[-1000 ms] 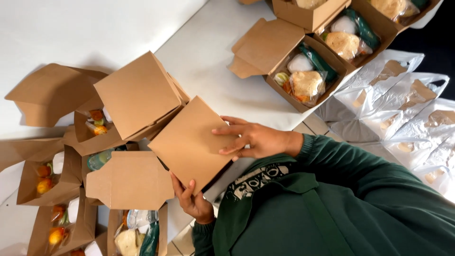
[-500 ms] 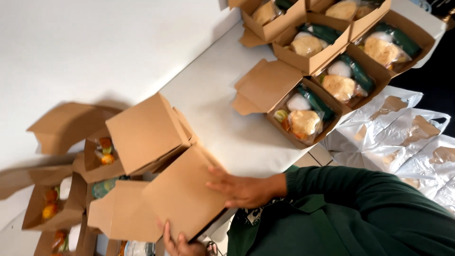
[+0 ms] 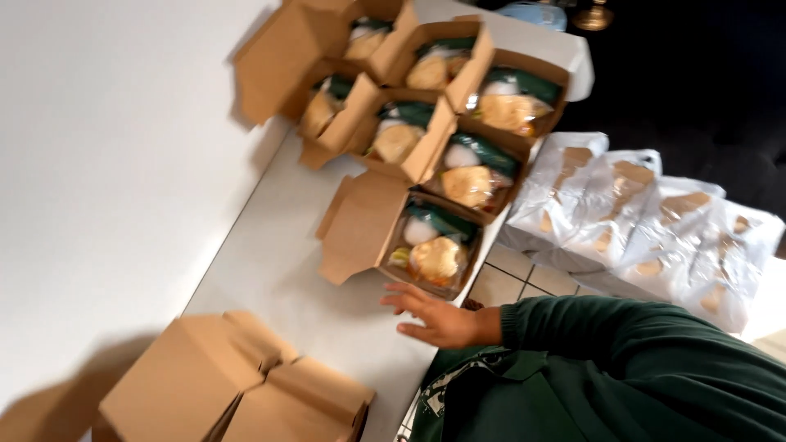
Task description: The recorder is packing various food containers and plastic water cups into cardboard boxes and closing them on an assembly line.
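White desk (image 3: 278, 270) along a pale wall: one hand (image 3: 434, 317), grip spread and empty, hovers just short of an open cardboard meal box (image 3: 409, 241); closed boxes (image 3: 237, 389) sit near the desk's edge.

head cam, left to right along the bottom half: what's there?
Closed cardboard boxes → bare white table → open box with food → right hand, empty and fingers spread, just below that box → green sleeve → white plastic bags on the floor.

Right hand (image 3: 438, 317) open, fingers spread
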